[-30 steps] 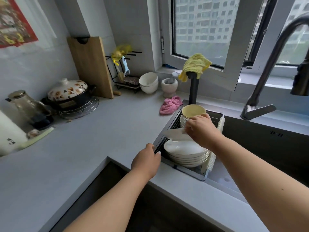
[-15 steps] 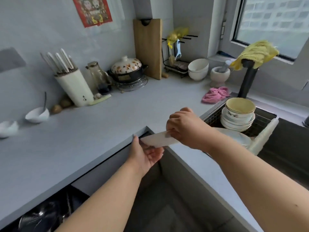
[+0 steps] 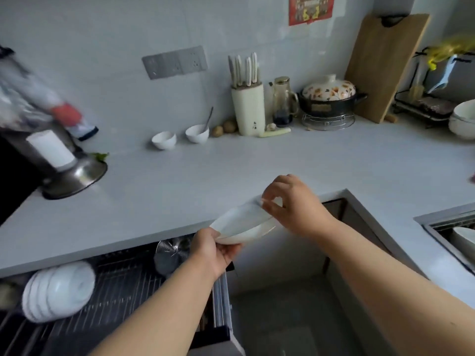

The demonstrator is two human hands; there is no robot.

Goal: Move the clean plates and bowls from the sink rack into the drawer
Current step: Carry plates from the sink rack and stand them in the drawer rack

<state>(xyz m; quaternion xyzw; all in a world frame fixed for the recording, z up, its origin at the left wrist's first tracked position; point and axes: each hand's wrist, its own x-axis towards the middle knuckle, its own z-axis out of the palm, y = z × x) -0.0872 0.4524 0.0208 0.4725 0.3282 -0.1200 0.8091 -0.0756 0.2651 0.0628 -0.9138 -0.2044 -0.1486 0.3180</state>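
Note:
A white plate (image 3: 241,224) hangs tilted in the air over the counter's inner corner. My left hand (image 3: 213,249) grips its near left rim from below. My right hand (image 3: 293,204) pinches its far right rim with the fingertips. Below left, the open drawer (image 3: 123,286) shows a dark wire rack with a row of white plates (image 3: 57,291) standing on edge. At the far right edge, the sink rack (image 3: 442,227) holds part of another white dish (image 3: 465,240).
On the grey counter (image 3: 257,163) stand two small white bowls (image 3: 180,137), a knife block (image 3: 248,109), a glass jar, a flowered pot (image 3: 330,96), a cutting board (image 3: 383,65), stacked white bowls (image 3: 464,119) and a steel bowl (image 3: 74,173) at left. A metal strainer (image 3: 169,254) lies in the drawer.
The view swung left from the sink to the drawer. My right hand lifted the plate off the sink rack and carried it left; my left hand took hold of its other rim.

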